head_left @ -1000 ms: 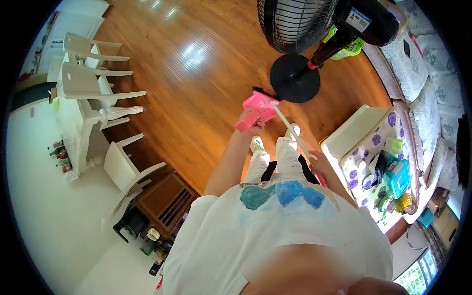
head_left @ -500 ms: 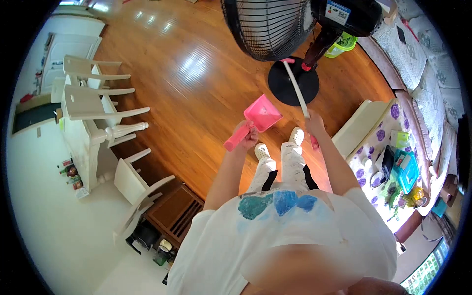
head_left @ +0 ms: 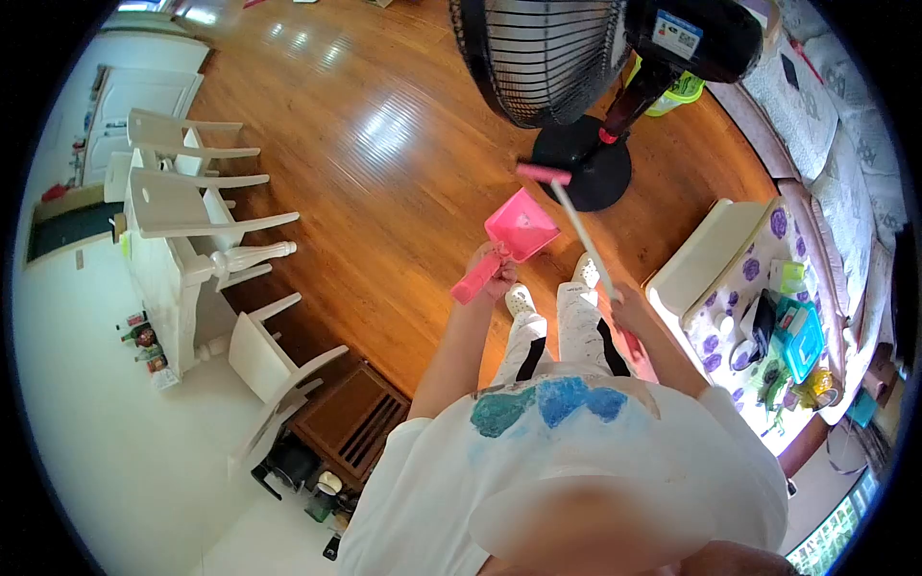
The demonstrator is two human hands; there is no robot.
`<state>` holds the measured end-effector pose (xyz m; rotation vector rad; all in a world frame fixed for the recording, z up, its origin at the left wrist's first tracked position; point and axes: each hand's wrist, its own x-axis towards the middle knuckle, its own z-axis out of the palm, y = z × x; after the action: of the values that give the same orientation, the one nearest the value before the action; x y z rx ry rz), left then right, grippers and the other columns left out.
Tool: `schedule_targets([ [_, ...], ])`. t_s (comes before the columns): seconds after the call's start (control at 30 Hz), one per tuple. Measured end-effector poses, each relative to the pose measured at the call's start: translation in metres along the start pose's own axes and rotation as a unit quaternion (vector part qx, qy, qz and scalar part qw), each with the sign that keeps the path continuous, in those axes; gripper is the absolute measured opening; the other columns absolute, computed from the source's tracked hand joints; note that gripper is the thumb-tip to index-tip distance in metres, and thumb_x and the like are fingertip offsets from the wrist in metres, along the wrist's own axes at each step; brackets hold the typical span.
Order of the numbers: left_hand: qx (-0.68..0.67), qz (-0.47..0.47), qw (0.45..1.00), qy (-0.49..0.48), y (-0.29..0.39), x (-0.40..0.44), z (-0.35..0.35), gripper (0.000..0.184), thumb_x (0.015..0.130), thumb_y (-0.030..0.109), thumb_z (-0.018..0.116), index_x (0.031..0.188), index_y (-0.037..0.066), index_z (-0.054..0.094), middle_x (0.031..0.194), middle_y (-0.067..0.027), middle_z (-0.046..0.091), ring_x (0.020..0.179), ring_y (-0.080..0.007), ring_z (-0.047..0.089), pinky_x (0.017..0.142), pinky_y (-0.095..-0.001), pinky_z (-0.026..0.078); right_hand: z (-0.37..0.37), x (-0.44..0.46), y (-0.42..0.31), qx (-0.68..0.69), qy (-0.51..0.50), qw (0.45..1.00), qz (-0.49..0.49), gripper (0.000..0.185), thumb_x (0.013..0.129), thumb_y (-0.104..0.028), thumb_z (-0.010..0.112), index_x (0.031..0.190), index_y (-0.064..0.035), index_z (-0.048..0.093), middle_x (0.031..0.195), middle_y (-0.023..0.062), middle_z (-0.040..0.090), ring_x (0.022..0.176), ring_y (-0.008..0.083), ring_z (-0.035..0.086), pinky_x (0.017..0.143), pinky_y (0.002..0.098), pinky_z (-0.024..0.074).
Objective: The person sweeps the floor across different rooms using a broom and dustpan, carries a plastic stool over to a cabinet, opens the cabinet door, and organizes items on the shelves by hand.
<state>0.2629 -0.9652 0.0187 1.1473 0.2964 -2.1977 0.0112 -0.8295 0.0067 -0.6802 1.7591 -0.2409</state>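
Note:
My left hand (head_left: 501, 276) is closed around the handle of a pink dustpan (head_left: 521, 227), whose pan is above the floor or near it; the exact gap is unclear. In my right hand (head_left: 630, 313) is a small long-handled broom (head_left: 582, 233) with a pale shaft, a narrow pink head and a pink grip end. The pink head sits to the left of the black fan base, beyond the dustpan. Any bristles are too small to make out.
A black standing fan (head_left: 586, 158) rises just ahead, with a green bin (head_left: 679, 94) behind it. White chairs (head_left: 182, 200) and a brown wooden stool (head_left: 348, 420) are at left. At right are a cluttered flowered table (head_left: 711, 350) and a covered sofa (head_left: 802, 125).
The broom's pink head has moved left and nearer, away from the fan's base. My right hand has come back towards my body. The dustpan stays almost in place.

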Motion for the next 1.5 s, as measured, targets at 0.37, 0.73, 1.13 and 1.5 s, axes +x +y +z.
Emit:
schedule_targets([
  [0.37, 0.036, 0.01, 0.999, 0.006, -0.002, 0.003, -0.004, 0.012, 0.066, 0.016, 0.052, 0.067, 0.005, 0.048, 0.045, 0.0044, 0.033, 0.033, -0.0052, 0.021, 0.034, -0.0148, 0.023, -0.028, -0.063, -0.014, 0.091, -0.03, 0.995, -0.01, 0.038, 0.076, -0.009, 0.043, 0.114, -0.0052, 0.039, 0.057, 0.0075, 0.048, 0.039, 0.0118, 0.043, 0.034, 0.0248, 0.0372],
  [0.73, 0.006, -0.026, 1.0, -0.009, 0.004, -0.002, 0.0, 0.006, 0.071, 0.013, 0.049, 0.069, 0.008, 0.049, 0.048, 0.0027, 0.039, 0.036, -0.005, 0.026, 0.035, -0.0157, 0.023, -0.014, -0.023, 0.005, 0.178, -0.076, 0.98, 0.039, 0.034, 0.076, -0.007, 0.044, 0.109, -0.0034, 0.043, 0.059, 0.0102, 0.05, 0.04, 0.0127, 0.045, 0.033, 0.025, 0.0375],
  [1.13, 0.01, -0.036, 0.999, -0.023, 0.004, -0.009, 0.009, 0.01, 0.07, 0.016, 0.049, 0.062, 0.01, 0.045, 0.045, 0.0032, 0.035, 0.032, -0.0056, 0.024, 0.033, -0.0167, 0.025, -0.076, -0.099, 0.046, 0.251, 0.043, 0.962, 0.096, 0.04, 0.076, -0.009, 0.044, 0.116, -0.0079, 0.038, 0.057, 0.0065, 0.046, 0.036, 0.0099, 0.04, 0.031, 0.022, 0.0326],
  [1.5, -0.02, -0.039, 0.998, -0.041, 0.007, 0.003, -0.011, 0.022, 0.071, 0.024, 0.05, 0.072, 0.004, 0.044, 0.047, 0.0006, 0.037, 0.036, -0.0061, 0.026, 0.034, -0.0173, 0.025, -0.115, 0.105, 0.032, 0.138, 0.127, 0.98, -0.06, 0.035, 0.074, -0.001, 0.038, 0.109, 0.003, 0.041, 0.045, 0.0065, 0.041, 0.032, 0.015, 0.041, 0.029, 0.0277, 0.0312],
])
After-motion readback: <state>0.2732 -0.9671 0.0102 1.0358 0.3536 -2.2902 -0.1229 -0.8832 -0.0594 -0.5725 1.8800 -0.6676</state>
